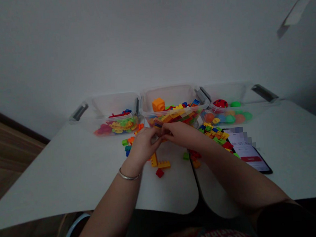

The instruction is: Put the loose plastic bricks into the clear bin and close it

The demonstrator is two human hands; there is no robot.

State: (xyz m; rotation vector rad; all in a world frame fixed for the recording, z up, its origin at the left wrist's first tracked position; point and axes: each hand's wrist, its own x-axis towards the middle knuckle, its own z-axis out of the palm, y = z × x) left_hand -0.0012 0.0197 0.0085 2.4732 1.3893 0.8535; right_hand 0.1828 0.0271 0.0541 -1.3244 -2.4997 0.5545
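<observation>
I'm holding the left hand [143, 146] and right hand [179, 135] half-closed, fingertips meeting at what looks like a small plastic brick [158, 124], just before the middle clear bin [169, 97]; the grip itself is hidden, and loose bricks [158, 163] are lying on the table [68, 172] below.
</observation>
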